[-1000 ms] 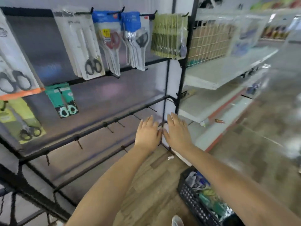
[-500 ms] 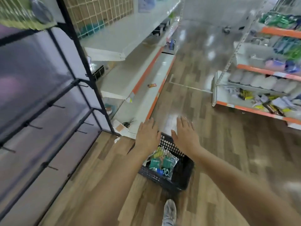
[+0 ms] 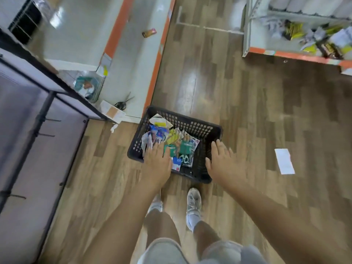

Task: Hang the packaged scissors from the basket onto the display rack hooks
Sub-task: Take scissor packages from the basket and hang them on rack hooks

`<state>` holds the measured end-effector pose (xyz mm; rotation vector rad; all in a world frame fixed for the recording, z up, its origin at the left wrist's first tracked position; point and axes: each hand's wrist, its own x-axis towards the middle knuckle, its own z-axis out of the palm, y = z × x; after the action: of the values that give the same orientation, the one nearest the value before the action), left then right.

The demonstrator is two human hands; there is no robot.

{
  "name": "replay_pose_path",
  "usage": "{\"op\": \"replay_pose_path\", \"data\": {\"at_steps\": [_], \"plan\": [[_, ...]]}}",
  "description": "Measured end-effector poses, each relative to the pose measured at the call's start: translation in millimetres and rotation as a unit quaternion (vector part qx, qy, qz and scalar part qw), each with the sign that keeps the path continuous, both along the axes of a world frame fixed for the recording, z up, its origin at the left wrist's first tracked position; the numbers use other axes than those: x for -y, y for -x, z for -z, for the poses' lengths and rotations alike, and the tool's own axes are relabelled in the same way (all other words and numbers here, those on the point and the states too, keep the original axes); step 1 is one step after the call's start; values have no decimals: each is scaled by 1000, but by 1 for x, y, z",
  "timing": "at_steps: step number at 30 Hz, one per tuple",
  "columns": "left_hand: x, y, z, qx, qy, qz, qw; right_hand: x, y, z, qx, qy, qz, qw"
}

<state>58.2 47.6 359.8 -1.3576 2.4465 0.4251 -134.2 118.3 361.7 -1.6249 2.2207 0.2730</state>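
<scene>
Reaching down for a fresh pack from the basket (image 3: pixel 200 128).
Both hands are hovering flat-fingered and holding nothing; the left hand (image 3: pixel 158 161) is covering the packaged scissors (image 3: pixel 182 149), so pinching one card by its top edge looks best, right hand (image 3: pixel 222 161) steadying the rim.

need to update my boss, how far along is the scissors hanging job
Done: nothing hung shows in this view. In hand: nothing yet; both the left hand and right hand reach open over the basket. Left: many packs in it, and the rack's visible hooks are bare.
</scene>
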Motion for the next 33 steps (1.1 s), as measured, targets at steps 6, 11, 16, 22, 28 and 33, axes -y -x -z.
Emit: {"op": "replay_pose_path", "data": {"at_steps": [6, 11, 16, 22, 28, 33], "plan": [[34, -22, 80, 24, -58, 12, 998, 19, -21, 80, 21, -18, 56, 998], [67, -57, 144, 59, -84, -3, 995, 41, -50, 148, 19, -56, 52, 997], [91, -82, 201, 79, -116, -15, 990, 66, -75, 220, 25, -48, 62, 997], [115, -70, 309, 86, -97, 10, 992, 95, -84, 327, 22, 2, 6, 1000], [147, -38, 426, 90, -68, 50, 992, 140, -84, 447, 21, 33, -67, 997], [176, -31, 500, 114, -53, 5, 992, 190, -74, 518, -15, 70, -179, 981]]}}
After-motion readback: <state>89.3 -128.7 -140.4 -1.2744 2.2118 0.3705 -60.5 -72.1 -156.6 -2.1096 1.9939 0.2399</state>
